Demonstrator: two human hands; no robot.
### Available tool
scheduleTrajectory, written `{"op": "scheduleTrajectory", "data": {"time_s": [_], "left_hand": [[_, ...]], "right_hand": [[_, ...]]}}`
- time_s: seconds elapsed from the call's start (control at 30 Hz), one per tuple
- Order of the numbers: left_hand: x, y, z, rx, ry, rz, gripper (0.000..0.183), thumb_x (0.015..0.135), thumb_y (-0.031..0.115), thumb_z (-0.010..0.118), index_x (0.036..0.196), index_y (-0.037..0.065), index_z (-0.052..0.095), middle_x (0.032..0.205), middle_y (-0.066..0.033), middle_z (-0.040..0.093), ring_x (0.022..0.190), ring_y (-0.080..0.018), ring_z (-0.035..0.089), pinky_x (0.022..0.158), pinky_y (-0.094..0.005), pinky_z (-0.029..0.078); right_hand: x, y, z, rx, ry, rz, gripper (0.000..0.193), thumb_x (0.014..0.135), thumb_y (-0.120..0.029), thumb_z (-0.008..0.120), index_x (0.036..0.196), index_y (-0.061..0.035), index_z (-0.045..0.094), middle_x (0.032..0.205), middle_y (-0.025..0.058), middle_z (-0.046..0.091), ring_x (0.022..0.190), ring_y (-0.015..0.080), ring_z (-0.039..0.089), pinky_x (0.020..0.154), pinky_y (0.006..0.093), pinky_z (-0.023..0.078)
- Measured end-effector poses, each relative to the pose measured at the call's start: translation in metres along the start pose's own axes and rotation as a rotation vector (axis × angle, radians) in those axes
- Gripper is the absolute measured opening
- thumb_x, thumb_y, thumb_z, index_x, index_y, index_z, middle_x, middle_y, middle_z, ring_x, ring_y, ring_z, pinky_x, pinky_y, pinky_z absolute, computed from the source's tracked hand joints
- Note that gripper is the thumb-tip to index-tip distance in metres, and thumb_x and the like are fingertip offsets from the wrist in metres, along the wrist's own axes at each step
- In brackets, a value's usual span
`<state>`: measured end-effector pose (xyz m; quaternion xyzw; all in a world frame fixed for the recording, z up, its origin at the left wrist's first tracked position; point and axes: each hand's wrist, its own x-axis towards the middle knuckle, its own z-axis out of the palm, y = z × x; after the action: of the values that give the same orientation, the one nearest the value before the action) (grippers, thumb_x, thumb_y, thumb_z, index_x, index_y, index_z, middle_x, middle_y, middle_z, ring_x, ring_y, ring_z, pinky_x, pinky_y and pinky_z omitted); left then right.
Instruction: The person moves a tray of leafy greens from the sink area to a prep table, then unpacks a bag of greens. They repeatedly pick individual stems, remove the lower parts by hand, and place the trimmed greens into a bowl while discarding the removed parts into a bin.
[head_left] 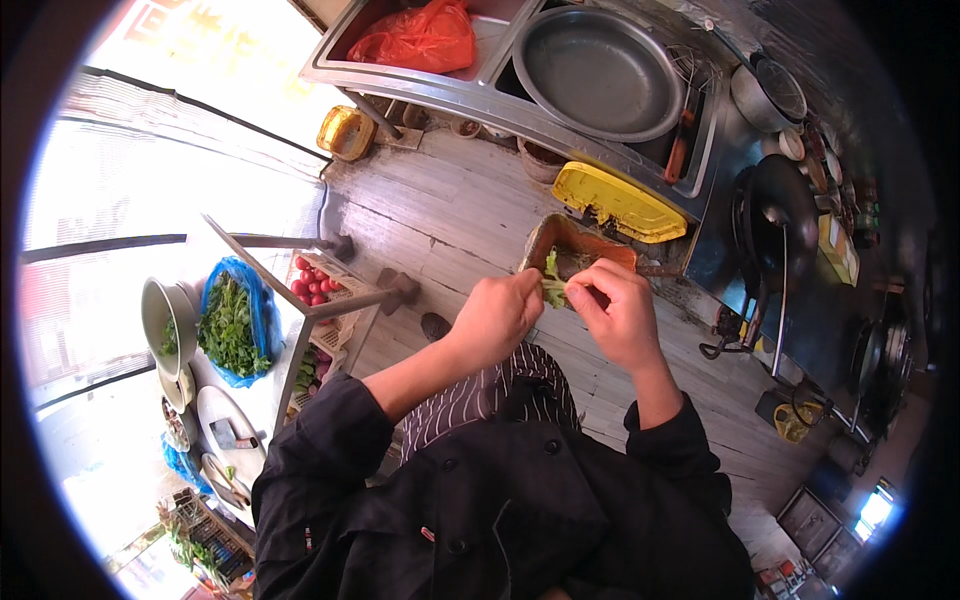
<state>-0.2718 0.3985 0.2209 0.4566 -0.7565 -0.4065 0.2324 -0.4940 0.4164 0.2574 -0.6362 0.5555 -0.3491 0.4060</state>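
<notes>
Far off to the left of my left hand, on the table (262,395), lies a blue plastic bag of leafy greens (230,325), with a pale metal bowl (165,315) just beyond it and a few plates nearer my elbow. Between that table and my hand sits a crate of red round vegetables (315,283) under the table's edge.

My left hand (495,318) is curled nearly closed, fingertips pinching one end of a small green leafy stalk (552,283). The stalk sits right between my two hands, held up in front of my chest, its leaf tip poking up above my knuckles.

My right hand (620,310) is just beside the left, almost touching it, fingers bent in and gripping the other end of the same stalk; thumb and forefinger close on it, the rest of the fingers loosely folded.

Directly beyond both hands, down on the wooden floor, is an orange-brown bin (578,250) with green scraps in it. Past it lies a yellow lid (618,203), and above that the steel sink (500,85) holding a big round basin (598,72) and a red plastic bag (420,38). Well to the right of my right hand, a black wok (780,215) sits on the stove.
</notes>
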Motion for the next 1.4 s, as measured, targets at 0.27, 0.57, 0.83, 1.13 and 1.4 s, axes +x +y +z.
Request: {"op": "scheduleTrajectory", "data": {"time_s": [0.27,0.57,0.83,1.13,1.4], "left_hand": [[-0.009,-0.05,-0.039,-1.371,0.035,-0.638,0.02,0.115,0.02,0.048,0.098,0.01,0.055,0.078,0.0062,0.038,0.065,-0.0088,0.036,0.058,-0.0266,0.034],[-0.069,-0.078,-0.125,-1.643,0.198,-0.483,0.017,0.117,0.022,0.048,0.105,0.013,0.055,0.079,0.0057,0.042,0.066,-0.0074,0.038,0.059,-0.0248,0.034],[-0.255,-0.113,-0.362,-0.481,0.8,-0.569,0.025,0.114,0.029,0.058,0.111,0.008,0.071,0.081,0.0041,0.055,0.066,-0.0063,0.05,0.057,-0.0237,0.041],[-0.391,-0.215,-0.607,0.624,0.691,-0.701,0.034,0.11,0.026,0.059,0.133,0.003,0.071,0.111,-0.0144,0.074,0.102,-0.0306,0.071,0.094,-0.0419,0.055],[-0.413,-0.272,-0.552,0.624,0.981,-0.254,0.033,0.098,0.01,0.075,0.131,0.004,0.072,0.121,-0.0183,0.075,0.106,-0.0352,0.076,0.092,-0.0445,0.06]], "right_hand": [[-0.036,0.084,-0.025,-0.149,0.114,0.189,0.022,0.099,-0.016,0.076,0.11,0.003,0.074,0.092,0.0168,0.072,0.084,0.0286,0.071,0.077,0.0388,0.055],[-0.055,0.271,0.021,-0.358,-0.016,0.301,0.027,0.101,-0.021,0.071,0.111,0.0035,0.073,0.077,0.0085,0.071,0.063,0.0154,0.066,0.063,0.0353,0.052],[-0.018,0.198,0.122,-0.241,-0.362,0.426,0.024,0.095,-0.016,0.07,0.103,0.0066,0.073,0.079,0.0164,0.075,0.065,0.0221,0.073,0.066,0.0389,0.056],[0.059,0.037,0.259,-0.434,-0.429,0.168,0.031,0.097,-0.019,0.073,0.117,0.0041,0.077,0.094,0.0199,0.08,0.081,0.0265,0.079,0.077,0.0402,0.061],[0.135,-0.154,0.43,-0.29,-0.405,-0.24,0.021,0.098,-0.012,0.072,0.115,-0.0013,0.079,0.107,0.0174,0.077,0.092,0.0338,0.076,0.082,0.04,0.058]]}}
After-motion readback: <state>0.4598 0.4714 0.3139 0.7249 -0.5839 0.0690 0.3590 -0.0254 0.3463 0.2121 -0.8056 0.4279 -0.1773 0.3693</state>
